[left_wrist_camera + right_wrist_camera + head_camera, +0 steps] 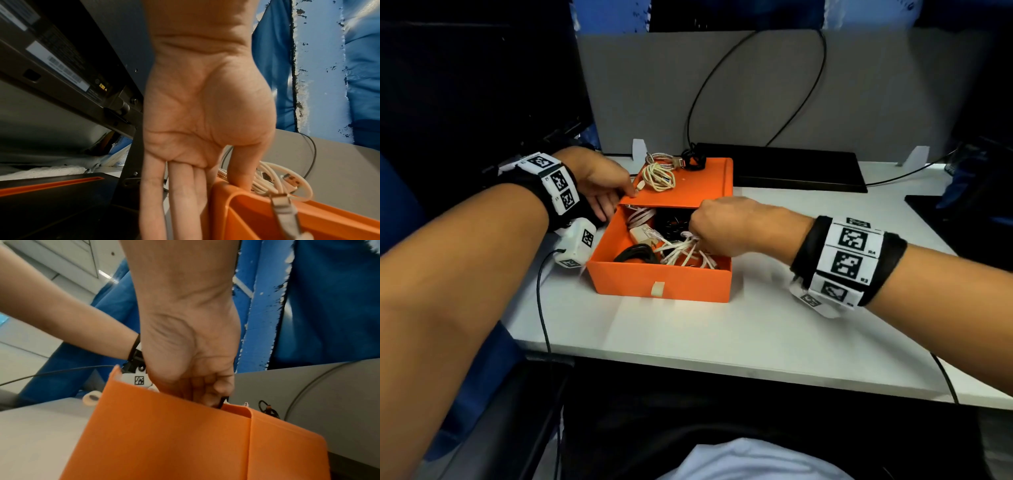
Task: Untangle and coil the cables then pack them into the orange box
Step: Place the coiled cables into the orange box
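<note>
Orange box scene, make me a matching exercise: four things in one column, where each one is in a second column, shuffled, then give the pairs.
Things
1. cream coiled cable
2. black coiled cable
3. left hand
4. right hand

Places
A. reaching into the orange box, gripping the tangled white cable
B. on the flat orange lid
C. inside the box, near its front left corner
D. at the lid's left edge

Pairs: 1-B, 2-C, 3-D, 4-A
</note>
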Available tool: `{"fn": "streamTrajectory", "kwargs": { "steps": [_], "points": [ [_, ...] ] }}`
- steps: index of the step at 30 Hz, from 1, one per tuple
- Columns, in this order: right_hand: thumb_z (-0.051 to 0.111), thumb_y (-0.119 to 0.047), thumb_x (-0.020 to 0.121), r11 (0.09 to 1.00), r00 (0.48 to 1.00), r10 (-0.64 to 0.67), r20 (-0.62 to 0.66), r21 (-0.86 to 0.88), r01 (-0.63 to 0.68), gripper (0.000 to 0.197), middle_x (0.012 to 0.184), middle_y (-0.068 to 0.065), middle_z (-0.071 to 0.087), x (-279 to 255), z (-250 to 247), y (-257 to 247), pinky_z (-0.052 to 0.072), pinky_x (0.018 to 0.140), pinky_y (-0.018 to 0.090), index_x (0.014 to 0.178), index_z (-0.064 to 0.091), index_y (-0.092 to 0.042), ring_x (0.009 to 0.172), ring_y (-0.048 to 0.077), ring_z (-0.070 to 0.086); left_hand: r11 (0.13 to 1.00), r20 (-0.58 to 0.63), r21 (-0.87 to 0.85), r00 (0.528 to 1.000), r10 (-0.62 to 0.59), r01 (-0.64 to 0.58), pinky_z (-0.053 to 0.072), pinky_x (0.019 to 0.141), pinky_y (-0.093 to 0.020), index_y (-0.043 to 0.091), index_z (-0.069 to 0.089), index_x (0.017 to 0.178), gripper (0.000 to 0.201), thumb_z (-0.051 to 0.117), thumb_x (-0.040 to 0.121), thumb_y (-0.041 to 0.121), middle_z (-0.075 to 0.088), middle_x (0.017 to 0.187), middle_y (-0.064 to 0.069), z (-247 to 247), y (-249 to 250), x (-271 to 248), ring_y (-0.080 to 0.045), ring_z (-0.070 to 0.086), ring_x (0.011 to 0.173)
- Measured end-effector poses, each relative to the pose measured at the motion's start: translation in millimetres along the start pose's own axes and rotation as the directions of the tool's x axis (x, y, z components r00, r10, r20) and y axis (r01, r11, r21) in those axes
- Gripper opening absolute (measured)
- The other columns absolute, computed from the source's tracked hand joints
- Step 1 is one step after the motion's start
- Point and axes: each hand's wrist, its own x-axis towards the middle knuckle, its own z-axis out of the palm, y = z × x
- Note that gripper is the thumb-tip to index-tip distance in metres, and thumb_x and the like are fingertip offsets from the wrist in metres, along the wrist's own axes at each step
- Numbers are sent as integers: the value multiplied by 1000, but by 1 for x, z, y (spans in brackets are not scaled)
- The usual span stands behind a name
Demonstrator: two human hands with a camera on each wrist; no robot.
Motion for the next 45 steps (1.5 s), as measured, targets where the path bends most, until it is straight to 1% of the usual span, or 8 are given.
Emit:
{"fn": "streamTrajectory", "kwargs": {
  "steps": [11, 16, 20, 25, 30, 36, 41, 45],
  "points": [
    [52, -17, 106, 934, 981, 158, 113, -339, -112, 10, 75, 0, 48, 16, 1, -20, 41, 70, 35, 97, 57, -17, 77, 18, 51, 1000, 13, -5, 1000, 17, -17, 55, 94, -46, -2, 63, 121, 43, 38, 109, 31, 75, 107, -23, 1, 0, -1, -39, 70, 105],
    [58, -19, 102, 985, 984, 148, 103, -107, -137, 17, 84, -1, 52, 18, -29, -6, 43, 64, 36, 116, 66, -14, 80, 24, 53, 989, 18, -134, 997, 70, -67, 50, 104, -55, -1, 57, 125, 33, 38, 109, 20, 71, 117, -25, 6, 0, 3, -39, 68, 109],
    [54, -25, 99, 974, 965, 198, -173, 141, -175, 18, 104, 9, 62, 45, -59, 10, 43, 72, 37, 110, 65, -15, 89, 33, 58, 967, -4, -218, 991, 130, -128, 58, 88, -50, 3, 59, 115, 26, 36, 107, 10, 71, 103, -19, 15, -1, 2, -32, 71, 92],
    [57, -43, 99, 972, 987, 144, -68, 195, -129, 49, 131, 10, 63, 97, -35, 17, 46, 83, 34, 140, 54, -17, 115, 33, 63, 962, -15, -215, 985, 171, -170, 63, 69, -43, 5, 62, 111, 23, 41, 106, 10, 74, 94, -14, 21, -2, -2, -28, 74, 82],
    [66, -36, 96, 956, 978, 177, -114, 256, -143, 53, 128, 10, 65, 115, -27, 34, 49, 78, 35, 142, 47, -20, 106, 30, 64, 955, -30, -234, 983, 182, -185, 56, 92, -56, 4, 60, 112, 23, 38, 105, 6, 72, 101, -17, 19, 5, -3, -33, 72, 89],
    [74, -30, 89, 920, 974, 212, -84, 352, -170, 49, 124, 11, 68, 104, -31, 50, 52, 81, 34, 132, 58, -12, 105, 31, 65, 988, 20, -81, 991, 134, -132, 56, 92, -55, 1, 58, 125, 30, 35, 106, 10, 71, 108, -22, 17, 8, -9, -40, 71, 95],
    [71, -22, 95, 813, 972, 188, -138, 577, -76, 27, 104, 3, 76, 71, -41, 50, 57, 76, 29, 121, 67, -15, 76, 14, 71, 995, 53, 31, 994, 92, -94, 51, 102, -57, -4, 58, 127, 36, 34, 108, 13, 70, 117, -27, 13, 14, -13, -42, 69, 106],
    [65, -27, 96, 939, 957, -4, -289, 328, 103, 26, 105, -1, 69, 44, -47, 15, 45, 71, 30, 120, 68, -19, 90, 18, 59, 990, 38, 70, 993, 116, -119, 56, 93, -49, 0, 65, 111, 32, 40, 107, 19, 72, 105, -19, 13, 16, -15, -34, 68, 93]
  ]
}}
